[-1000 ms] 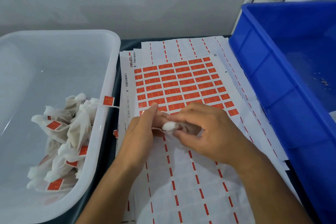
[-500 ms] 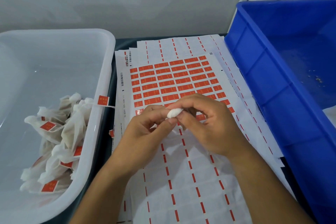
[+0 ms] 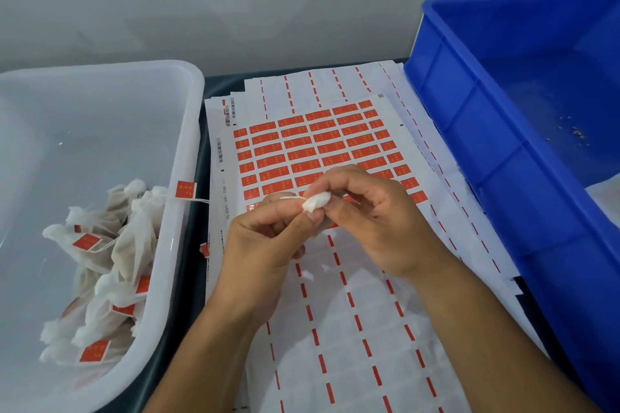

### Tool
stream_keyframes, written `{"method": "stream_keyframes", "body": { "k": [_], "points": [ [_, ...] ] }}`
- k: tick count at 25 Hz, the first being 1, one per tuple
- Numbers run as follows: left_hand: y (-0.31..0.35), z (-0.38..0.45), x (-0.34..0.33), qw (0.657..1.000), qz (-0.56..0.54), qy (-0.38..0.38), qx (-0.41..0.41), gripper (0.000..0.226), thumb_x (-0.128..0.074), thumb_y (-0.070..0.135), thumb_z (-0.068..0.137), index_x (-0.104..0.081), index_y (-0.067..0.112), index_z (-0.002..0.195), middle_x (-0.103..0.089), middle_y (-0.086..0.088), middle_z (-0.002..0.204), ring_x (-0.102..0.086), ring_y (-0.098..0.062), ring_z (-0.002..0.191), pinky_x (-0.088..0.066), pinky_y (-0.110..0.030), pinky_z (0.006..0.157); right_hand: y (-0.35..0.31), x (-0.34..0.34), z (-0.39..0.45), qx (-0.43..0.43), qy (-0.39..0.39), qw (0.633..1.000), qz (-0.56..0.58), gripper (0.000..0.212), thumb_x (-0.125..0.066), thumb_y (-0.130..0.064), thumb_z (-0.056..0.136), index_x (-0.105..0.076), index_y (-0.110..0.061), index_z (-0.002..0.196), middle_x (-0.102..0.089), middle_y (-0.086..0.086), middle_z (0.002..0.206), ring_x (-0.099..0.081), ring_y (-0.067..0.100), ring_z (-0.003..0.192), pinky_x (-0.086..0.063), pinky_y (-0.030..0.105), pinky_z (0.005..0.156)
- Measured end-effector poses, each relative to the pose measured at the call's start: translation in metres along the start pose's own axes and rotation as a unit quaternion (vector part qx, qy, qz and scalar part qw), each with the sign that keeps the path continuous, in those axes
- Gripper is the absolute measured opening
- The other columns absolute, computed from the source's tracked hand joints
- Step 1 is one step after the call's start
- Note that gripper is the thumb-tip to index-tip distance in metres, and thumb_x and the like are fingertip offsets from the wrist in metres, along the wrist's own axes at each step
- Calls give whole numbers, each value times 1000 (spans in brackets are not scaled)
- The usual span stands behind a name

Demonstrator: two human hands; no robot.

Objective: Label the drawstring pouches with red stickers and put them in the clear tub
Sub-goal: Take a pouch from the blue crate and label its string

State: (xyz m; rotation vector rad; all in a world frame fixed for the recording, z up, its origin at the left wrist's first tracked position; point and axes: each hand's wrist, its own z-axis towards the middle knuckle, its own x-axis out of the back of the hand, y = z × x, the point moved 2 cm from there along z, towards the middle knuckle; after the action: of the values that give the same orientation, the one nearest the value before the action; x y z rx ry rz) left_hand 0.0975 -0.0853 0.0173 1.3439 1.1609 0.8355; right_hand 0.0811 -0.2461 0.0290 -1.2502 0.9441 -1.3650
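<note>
A small white drawstring pouch (image 3: 315, 202) is held above the sticker sheet (image 3: 312, 147), whose upper half carries rows of red stickers. My right hand (image 3: 372, 221) grips the pouch, most of which is hidden inside its curled fingers. My left hand (image 3: 265, 245) pinches the pouch's thin string at its gathered white top. The clear tub (image 3: 188, 131) stands at the left and holds a pile of labelled pouches (image 3: 100, 265). One red sticker tag (image 3: 185, 189) hangs over the tub's right rim on its string.
A blue crate (image 3: 476, 151) stands at the right, partly over the stacked used sheets (image 3: 352, 329) with red dashes. A loose red sticker (image 3: 204, 250) lies between tub and sheets. A wall and white pipes are behind.
Both hands lifted the pouch off the sheet and raised it slightly; the white gathered top now shows between the fingertips, with the string drawn out to the left.
</note>
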Motion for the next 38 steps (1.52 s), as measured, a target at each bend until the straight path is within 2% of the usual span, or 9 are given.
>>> {"method": "stream_keyframes", "body": {
  "k": [5,11,16,19,25,29,33,36,38],
  "points": [
    [-4,-2,-3,997,-22,7,72,32,-77,48,64,-83,26,86,-77,0,98,-70,-14,84,-54,-30,74,2,0,-1,-14,0,1000,17,14,-61,-33,98,-71,-35,108,-72,-15,108,-66,14,114,-59,32,94],
    [-6,0,1,997,40,55,41,27,-76,52,64,-80,32,83,-77,8,97,-72,-12,93,-57,-36,81,7,-1,-2,-101,4,993,65,23,-61,-49,86,-75,-40,102,-74,-19,108,-67,1,109,-54,13,85],
    [-4,4,3,991,120,58,5,23,-70,55,72,-78,40,87,-75,14,97,-69,-4,94,-53,-25,78,18,-1,-2,-198,10,967,163,24,-62,-41,96,-75,-36,115,-72,-14,120,-66,16,119,-51,42,107],
    [-4,6,6,984,157,77,-30,22,-68,58,76,-76,44,90,-74,15,100,-67,-4,94,-56,-28,83,21,-1,-2,-211,15,960,185,30,-62,-37,97,-69,-35,126,-70,-16,125,-63,18,124,-47,49,111],
    [-7,7,1,982,170,74,-22,23,-62,61,76,-75,46,87,-73,14,101,-68,-3,97,-55,-25,84,23,-5,-2,-246,-22,927,281,33,-63,-42,91,-71,-35,122,-70,-2,127,-66,26,121,-54,48,102],
    [-7,8,0,971,203,110,-59,15,-66,57,76,-72,47,85,-66,23,99,-64,6,95,-51,-7,64,24,-6,-3,-253,-18,926,281,34,-69,-41,88,-71,-36,121,-70,-4,126,-66,26,120,-59,39,93],
    [-10,9,2,953,247,147,-95,15,-70,52,78,-66,41,88,-62,23,99,-61,6,92,-47,-1,63,24,-8,-3,-257,8,927,274,33,-68,-41,89,-72,-33,121,-72,-7,122,-66,26,118,-61,32,84],
    [-9,7,-1,950,266,131,-95,18,-61,59,78,-68,44,84,-63,29,94,-59,9,94,-46,0,61,22,-8,-3,-237,18,937,257,38,-70,-50,81,-75,-36,116,-71,-11,123,-64,24,121,-59,37,93],
    [-10,6,-2,961,238,118,-77,11,-63,53,84,-72,46,84,-65,31,95,-59,10,96,-45,1,61,21,-7,-3,-229,33,943,238,40,-70,-56,75,-78,-38,110,-71,-13,122,-63,24,121,-56,43,99]
  ]
}}
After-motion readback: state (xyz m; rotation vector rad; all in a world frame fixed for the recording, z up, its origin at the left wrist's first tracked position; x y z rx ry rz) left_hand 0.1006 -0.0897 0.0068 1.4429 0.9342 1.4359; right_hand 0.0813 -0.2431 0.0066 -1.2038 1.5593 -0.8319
